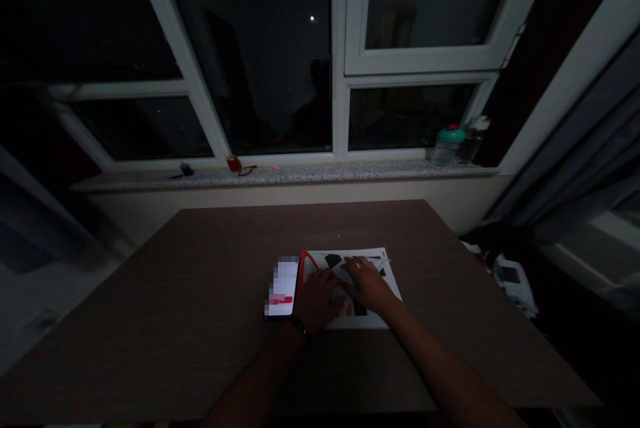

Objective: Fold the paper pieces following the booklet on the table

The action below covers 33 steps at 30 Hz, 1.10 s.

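Observation:
A printed sheet or thin magazine with red, white and black patches lies on the brown table. My left hand, with a dark band at its wrist, rests over the left part of the print, its fingers stretched out. On the upper middle of the same print is my right hand, fingers apart and thumb pointing toward the left hand. Dim light hides whether the fingertips hold anything small. A phone with a lit, partly blurred screen lies just left of the print.
Behind the table, a speckled windowsill carries a small red jar, a dark little bottle, a teal-lidded cup and a clear bottle. Papers are heaped beyond the table's right edge. Curtains hang at both sides.

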Each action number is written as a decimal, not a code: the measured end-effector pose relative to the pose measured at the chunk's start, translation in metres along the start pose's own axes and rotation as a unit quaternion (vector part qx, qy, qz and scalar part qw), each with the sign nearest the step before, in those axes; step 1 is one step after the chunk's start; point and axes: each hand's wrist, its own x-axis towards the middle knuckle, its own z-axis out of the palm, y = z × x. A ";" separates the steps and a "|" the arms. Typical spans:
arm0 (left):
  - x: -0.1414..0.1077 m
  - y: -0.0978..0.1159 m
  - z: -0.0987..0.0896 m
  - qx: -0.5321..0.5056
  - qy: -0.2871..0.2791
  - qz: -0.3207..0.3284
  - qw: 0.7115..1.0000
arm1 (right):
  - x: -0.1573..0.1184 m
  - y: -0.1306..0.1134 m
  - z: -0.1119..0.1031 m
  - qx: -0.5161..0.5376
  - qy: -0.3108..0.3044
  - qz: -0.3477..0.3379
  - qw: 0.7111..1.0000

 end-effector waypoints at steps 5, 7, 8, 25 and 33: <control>0.000 -0.002 0.002 -0.010 -0.003 -0.003 1.000 | 0.001 0.001 0.001 0.010 0.000 0.011 1.000; 0.000 -0.003 0.003 -0.011 -0.005 -0.001 1.000 | 0.001 0.001 0.001 0.010 -0.001 0.014 1.000; 0.000 -0.003 0.003 -0.012 -0.004 0.001 1.000 | 0.001 0.001 0.001 0.009 -0.002 0.014 1.000; 0.001 -0.004 0.004 -0.051 0.049 -0.009 0.997 | 0.002 0.005 0.002 0.002 -0.014 0.006 1.000; -0.001 -0.010 -0.010 -0.027 0.083 -0.024 0.996 | 0.002 0.004 0.001 0.001 -0.014 0.010 1.000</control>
